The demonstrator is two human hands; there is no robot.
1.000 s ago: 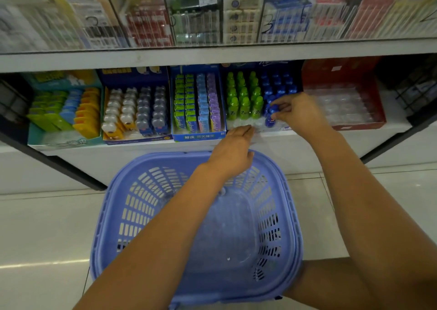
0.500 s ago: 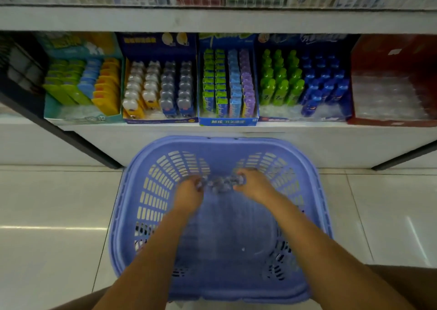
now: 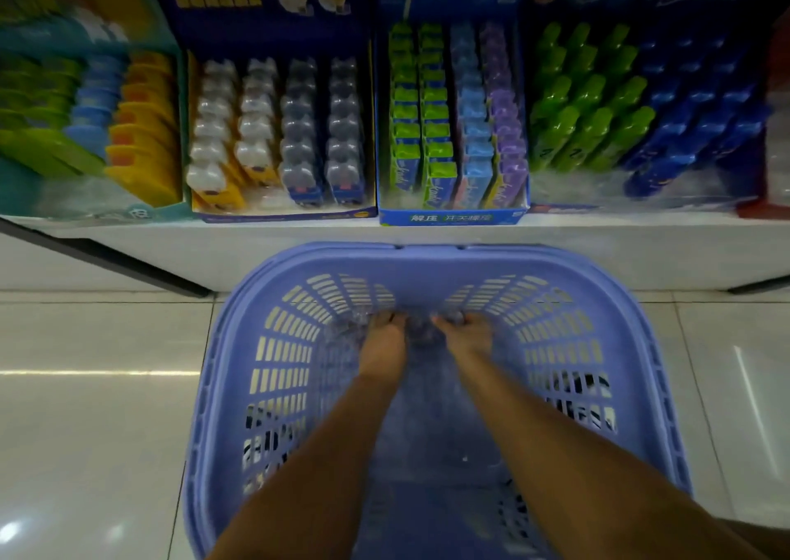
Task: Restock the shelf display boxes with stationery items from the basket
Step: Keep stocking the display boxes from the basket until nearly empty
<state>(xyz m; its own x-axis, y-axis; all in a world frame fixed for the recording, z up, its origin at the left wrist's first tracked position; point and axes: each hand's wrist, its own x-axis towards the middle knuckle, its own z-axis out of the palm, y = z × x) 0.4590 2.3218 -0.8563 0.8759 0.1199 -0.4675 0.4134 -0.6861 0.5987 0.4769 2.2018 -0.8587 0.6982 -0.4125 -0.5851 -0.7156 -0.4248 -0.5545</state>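
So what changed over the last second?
Both hands left the shelf and dropped into the basket: the right hand let go of a blue bottle, the left hand came off the shelf edge. Now they meet at something clear on the basket floor; their grip is too blurred to judge. Boxes and basket stayed put.

Two bare, slender forearms run unsleeved from the lower edge to the left hand (image 3: 381, 339) and right hand (image 3: 469, 337).
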